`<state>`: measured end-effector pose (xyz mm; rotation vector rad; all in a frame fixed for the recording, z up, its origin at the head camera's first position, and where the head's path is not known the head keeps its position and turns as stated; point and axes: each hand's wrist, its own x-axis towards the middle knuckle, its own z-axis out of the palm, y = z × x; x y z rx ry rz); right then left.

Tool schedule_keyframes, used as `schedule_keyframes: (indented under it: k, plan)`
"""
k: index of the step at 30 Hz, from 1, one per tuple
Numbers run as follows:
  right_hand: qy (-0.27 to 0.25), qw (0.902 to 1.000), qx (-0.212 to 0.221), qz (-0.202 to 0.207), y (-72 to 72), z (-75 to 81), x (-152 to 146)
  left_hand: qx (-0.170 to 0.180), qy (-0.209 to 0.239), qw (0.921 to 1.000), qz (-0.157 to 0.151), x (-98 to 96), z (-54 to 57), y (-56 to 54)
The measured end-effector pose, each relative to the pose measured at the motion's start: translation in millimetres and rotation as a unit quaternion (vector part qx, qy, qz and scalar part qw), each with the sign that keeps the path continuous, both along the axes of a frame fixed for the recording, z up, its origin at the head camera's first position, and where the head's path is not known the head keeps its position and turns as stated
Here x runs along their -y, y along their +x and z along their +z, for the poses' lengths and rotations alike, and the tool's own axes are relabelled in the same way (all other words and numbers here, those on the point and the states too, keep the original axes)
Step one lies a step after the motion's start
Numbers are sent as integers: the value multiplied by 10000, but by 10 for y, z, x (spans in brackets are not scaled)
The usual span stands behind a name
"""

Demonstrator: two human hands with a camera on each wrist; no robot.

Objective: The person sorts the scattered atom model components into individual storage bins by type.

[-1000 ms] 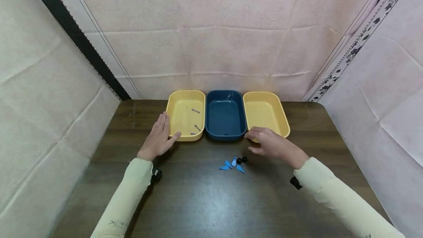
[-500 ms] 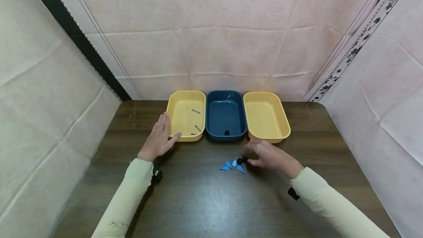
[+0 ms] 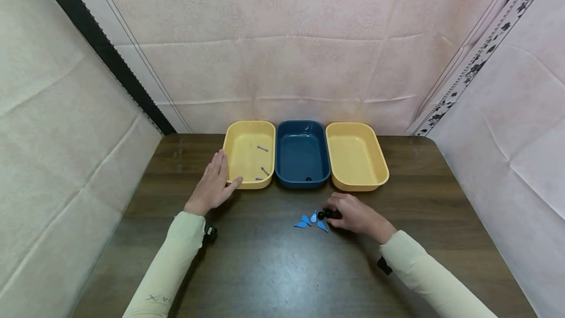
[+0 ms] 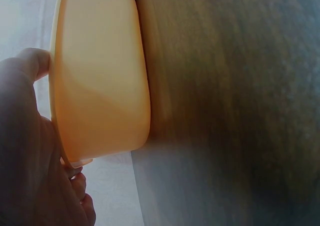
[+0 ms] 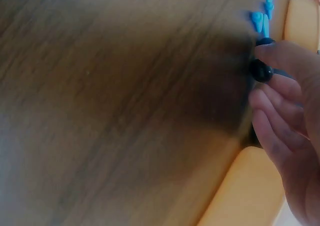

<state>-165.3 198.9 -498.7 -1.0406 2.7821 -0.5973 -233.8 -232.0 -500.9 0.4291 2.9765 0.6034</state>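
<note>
My left hand (image 3: 212, 185) rests with fairly straight fingers on the side and near corner of the left yellow tray (image 3: 249, 186). In the left wrist view its thumb touches the rim of that yellow tray (image 4: 100, 76). Just in front of the right yellow tray (image 3: 359, 187), my right hand (image 3: 355, 215) has its thumb and fingers curled at a black ball (image 5: 261, 71), which it seems to pinch. Another black ball (image 3: 321, 215) lies beside it on the table. Several blue drop-shaped pieces (image 3: 314, 217) lie to the left of the balls.
Between the yellow trays stands a dark blue tray (image 3: 302, 184) with a black ball (image 3: 308, 179) inside. Small purple-grey sticks (image 3: 262, 148) lie in the left yellow tray. The wooden table (image 3: 265, 269) ends at a pale cloth backdrop (image 3: 282, 63).
A black ball has appeared in the blue tray and rolled slightly right. My right hand has come down from the tray edges to the black balls on the table. My left hand stays put.
</note>
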Motion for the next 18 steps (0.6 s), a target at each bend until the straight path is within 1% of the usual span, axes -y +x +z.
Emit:
schedule_keyframes:
  k: [6,9,13,18]
  plan:
    - [-100,9998,71,-155,-33,-73,3,1,2,10000,-16,3,-8,-5]
    - [-139,9995,126,-237,-47,-78,1,3,0,10000,-18,4,-16,-9]
    - [-190,9993,137,-284,-59,-33,-2,-20,21,10000,-30,1,-12,-8]
    - [-176,9995,69,-267,-81,93,-4,-70,31,10000,-26,3,0,0]
